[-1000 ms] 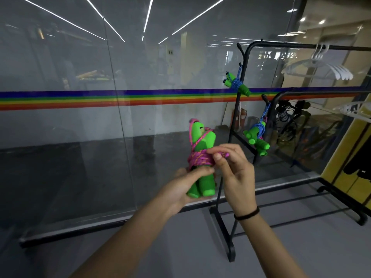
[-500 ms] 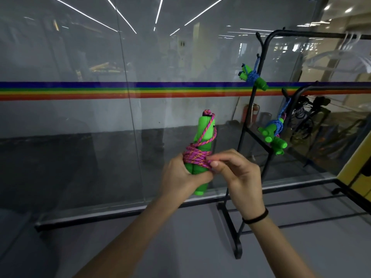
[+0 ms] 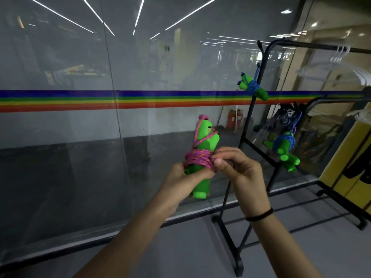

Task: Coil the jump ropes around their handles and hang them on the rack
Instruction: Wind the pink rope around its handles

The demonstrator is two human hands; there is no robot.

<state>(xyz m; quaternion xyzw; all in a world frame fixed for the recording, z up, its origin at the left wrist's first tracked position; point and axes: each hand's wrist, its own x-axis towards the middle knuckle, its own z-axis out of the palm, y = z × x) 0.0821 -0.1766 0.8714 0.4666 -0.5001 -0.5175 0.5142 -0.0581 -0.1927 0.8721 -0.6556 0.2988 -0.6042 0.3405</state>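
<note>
A jump rope with two green handles [image 3: 204,137] is held upright at chest height, its pink rope [image 3: 197,159] coiled around their middle. My left hand [image 3: 185,180] grips the lower part of the handles. My right hand [image 3: 239,173] pinches the pink coil at its right side with thumb and fingers. A black rack [image 3: 251,117] stands to the right. Two coiled blue ropes with green handles hang on it, one high [image 3: 254,88], one lower [image 3: 285,149].
A glass wall with a rainbow stripe [image 3: 100,101] runs across in front of me. White clothes hangers [image 3: 337,67] hang on the rack's top bar. A yellow cabinet [image 3: 353,173] stands at the far right. The rack's foot [image 3: 226,245] rests on the grey floor.
The handles have stayed in my left hand. My right hand keeps working at the pink coil, its fingers shifting slightly on the wraps. The view has swung a little.
</note>
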